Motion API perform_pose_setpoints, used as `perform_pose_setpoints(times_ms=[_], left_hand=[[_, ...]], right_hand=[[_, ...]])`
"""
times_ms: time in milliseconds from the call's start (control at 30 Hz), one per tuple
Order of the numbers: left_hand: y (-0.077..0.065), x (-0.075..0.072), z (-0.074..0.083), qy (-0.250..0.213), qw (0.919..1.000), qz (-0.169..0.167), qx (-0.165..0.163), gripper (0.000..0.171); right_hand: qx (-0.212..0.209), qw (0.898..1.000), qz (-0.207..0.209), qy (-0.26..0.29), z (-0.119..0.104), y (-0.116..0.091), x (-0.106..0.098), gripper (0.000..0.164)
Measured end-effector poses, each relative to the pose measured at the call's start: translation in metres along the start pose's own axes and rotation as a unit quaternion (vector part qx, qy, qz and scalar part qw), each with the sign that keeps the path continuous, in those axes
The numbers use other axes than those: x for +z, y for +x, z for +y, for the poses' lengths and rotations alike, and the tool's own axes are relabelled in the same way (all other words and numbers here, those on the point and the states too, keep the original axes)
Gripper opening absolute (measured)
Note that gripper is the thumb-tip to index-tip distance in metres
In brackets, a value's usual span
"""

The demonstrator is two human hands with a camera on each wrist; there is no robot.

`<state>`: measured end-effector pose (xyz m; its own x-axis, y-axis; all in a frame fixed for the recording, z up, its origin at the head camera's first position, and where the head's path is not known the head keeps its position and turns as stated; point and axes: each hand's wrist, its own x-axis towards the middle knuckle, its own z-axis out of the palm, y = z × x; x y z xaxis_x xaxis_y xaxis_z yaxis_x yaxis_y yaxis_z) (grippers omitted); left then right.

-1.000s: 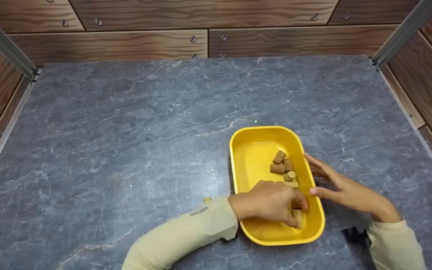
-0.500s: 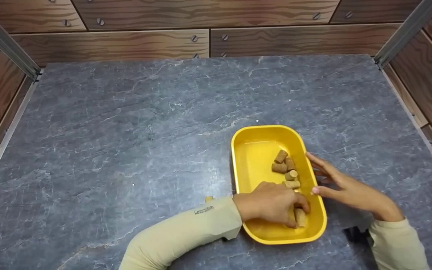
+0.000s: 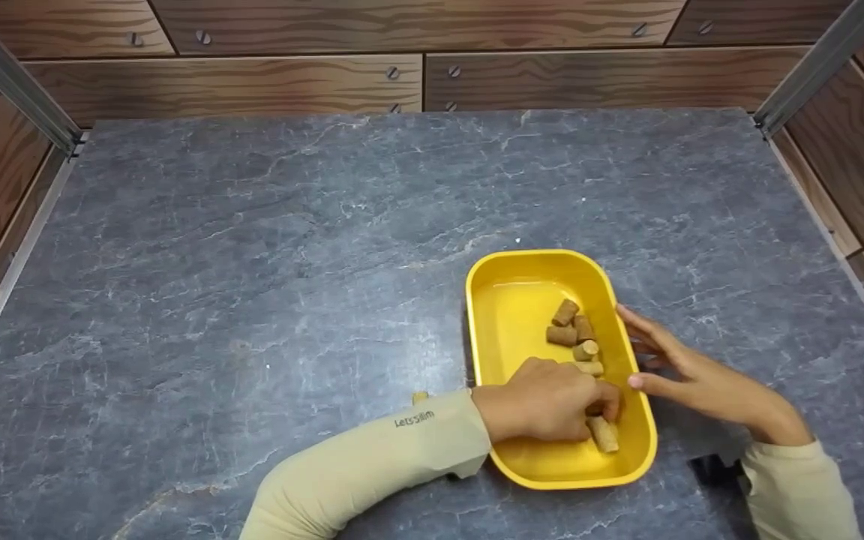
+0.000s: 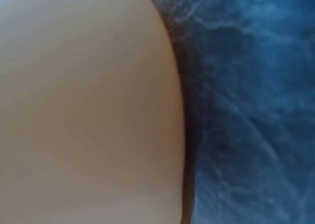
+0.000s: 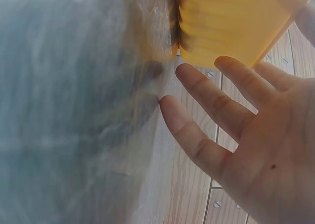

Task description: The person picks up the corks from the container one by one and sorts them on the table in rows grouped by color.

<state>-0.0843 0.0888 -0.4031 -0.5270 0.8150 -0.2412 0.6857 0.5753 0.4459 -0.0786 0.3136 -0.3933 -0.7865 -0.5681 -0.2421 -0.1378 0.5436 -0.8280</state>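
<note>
A yellow rectangular tray [image 3: 522, 322] stands on the marbled table, right of centre. My left hand [image 3: 548, 397] reaches into it over the left rim, its thumb and finger curled at the upper end of a pale cork [image 3: 604, 436]. Beyond the knuckles, several corks lie along the tray's right side: browner ones such as this brown cork [image 3: 565, 312] farther up, paler ones closer to the hand. My right hand [image 3: 691, 382] stays outside the tray, fingers extended and spread, thumb tip at the right rim. In the right wrist view, its fingers [image 5: 216, 103] lie near the tray's outer wall [image 5: 231, 27].
Another cork [image 3: 420, 396] sits on the table [image 3: 252, 262] left of the tray, partly covered by the left sleeve [image 3: 372, 457]. Wood-patterned panels [image 3: 237, 86] enclose the back and sides. In the left wrist view, blurred skin [image 4: 88, 106] fills the left half.
The pale cork has turned to a slant, its lower end toward the right. My left thumb has drawn back from the cork's lower end. My right hand keeps its place by the tray.
</note>
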Motion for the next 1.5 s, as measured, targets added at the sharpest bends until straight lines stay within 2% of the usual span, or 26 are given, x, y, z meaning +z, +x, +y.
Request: perform_pose_setpoints(times_ms=[367,567,800,1167,1333,1500], left_hand=[[0.003,0.000,0.000,0.021,0.9995,0.026,0.003,0.022],[0.004,0.000,0.001,0.033,0.9985,0.043,0.010,0.013],[0.002,-0.001,0.001,0.041,0.9983,0.039,0.014,0.010],[-0.009,-0.005,0.005,0.044,0.9987,0.019,0.016,0.013],[-0.018,-0.010,0.003,0.038,0.9987,0.032,0.012,0.020],[-0.031,-0.018,-0.003,0.000,0.9986,0.053,0.002,0.024]], right_hand=[[0.000,1.000,0.001,-0.007,-0.001,-0.001,-0.003,0.073],[0.003,1.000,-0.001,-0.005,-0.001,-0.001,-0.005,0.074],[0.003,1.000,-0.001,-0.005,-0.001,-0.001,-0.004,0.073],[-0.004,1.000,-0.008,0.001,0.000,-0.003,-0.002,0.074],[-0.003,1.000,-0.011,0.004,0.000,-0.003,-0.002,0.074],[-0.001,1.000,-0.004,-0.003,0.001,-0.002,-0.001,0.074]])
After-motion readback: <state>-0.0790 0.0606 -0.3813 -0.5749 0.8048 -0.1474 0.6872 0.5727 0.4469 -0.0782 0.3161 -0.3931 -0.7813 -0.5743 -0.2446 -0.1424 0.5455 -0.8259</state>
